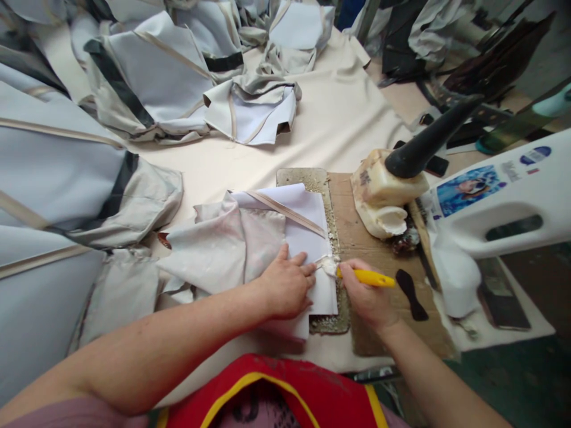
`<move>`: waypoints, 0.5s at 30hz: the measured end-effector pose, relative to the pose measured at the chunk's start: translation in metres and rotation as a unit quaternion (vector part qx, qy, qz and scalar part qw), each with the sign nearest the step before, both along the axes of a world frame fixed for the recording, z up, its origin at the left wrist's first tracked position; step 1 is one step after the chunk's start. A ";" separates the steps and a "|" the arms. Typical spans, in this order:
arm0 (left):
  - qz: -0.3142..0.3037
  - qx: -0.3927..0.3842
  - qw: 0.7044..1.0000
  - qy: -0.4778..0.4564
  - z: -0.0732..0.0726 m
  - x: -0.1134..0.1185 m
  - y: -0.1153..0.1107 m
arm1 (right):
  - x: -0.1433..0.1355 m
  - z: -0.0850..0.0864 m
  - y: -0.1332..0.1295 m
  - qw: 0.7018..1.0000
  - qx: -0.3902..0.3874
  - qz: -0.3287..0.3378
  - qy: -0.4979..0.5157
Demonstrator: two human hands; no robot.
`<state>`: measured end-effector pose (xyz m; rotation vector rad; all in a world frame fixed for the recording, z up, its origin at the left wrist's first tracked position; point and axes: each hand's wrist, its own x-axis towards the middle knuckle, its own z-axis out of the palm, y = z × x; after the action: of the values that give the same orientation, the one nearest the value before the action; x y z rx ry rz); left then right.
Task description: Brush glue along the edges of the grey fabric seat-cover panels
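My left hand [288, 284] lies flat with fingers spread on a white fabric panel [314, 238], pressing it down. A tan zipper strip [288, 211] crosses the panel, and grey lining cloth [214, 241] is bunched on its left. In my right hand [368, 300] is a brush with a yellow handle [370, 277]. Its bristles, coated in white paste, touch the panel's right edge. Beneath that edge lies a board [331, 324] crusted with dried residue.
Right of the board is brown cardboard [350, 220]. On it stand a cream container with a black conical nozzle [422, 142] and a dark flat piece [410, 295]. Beyond lie a large white jug [504, 184] and a phone [504, 294]. Several similar fabric pieces [151, 71] fill the left and back.
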<state>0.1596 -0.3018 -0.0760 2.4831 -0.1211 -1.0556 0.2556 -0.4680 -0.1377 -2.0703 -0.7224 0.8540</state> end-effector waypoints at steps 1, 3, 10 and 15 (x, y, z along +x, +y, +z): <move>0.001 -0.001 1.000 -0.003 0.000 -0.001 0.000 | -0.008 0.005 -0.010 1.000 -0.009 0.004 0.010; 0.004 0.000 1.000 -0.008 -0.001 -0.002 0.000 | -0.022 0.016 -0.028 0.999 -0.030 0.003 0.035; 0.005 -0.002 1.000 -0.017 -0.002 -0.003 -0.001 | -0.012 0.025 -0.020 0.990 -0.066 -0.092 0.084; 0.011 0.003 1.000 -0.018 -0.002 -0.006 -0.003 | -0.023 0.020 -0.022 0.993 -0.049 -0.073 0.084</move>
<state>0.1540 -0.3048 -0.0778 2.5044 -0.1014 -1.0052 0.2328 -0.4904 -0.1180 -2.0784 -0.4403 0.9826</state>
